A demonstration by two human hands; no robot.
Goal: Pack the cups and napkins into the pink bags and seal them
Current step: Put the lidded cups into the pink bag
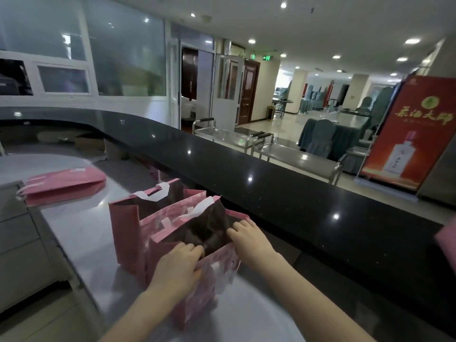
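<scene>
A pink paper bag [214,272] stands upright on the grey counter [81,233] in front of me, its mouth open and dark inside. My left hand [179,264] grips the near rim of that bag with fingers curled over the edge. On the right rim, my right hand [249,236] holds on with fingertips dipped inside. A second pink bag [125,228] with a white handle stands open just behind and left, touching the first. No cups or napkins are visible; the bag's contents are hidden in shadow.
A flat stack of folded pink bags [63,185] lies on the counter at far left. A raised black countertop ledge [271,193] runs diagonally right behind the bags. Grey drawers [17,233] sit at lower left. Metal carts [296,154] stand beyond the ledge.
</scene>
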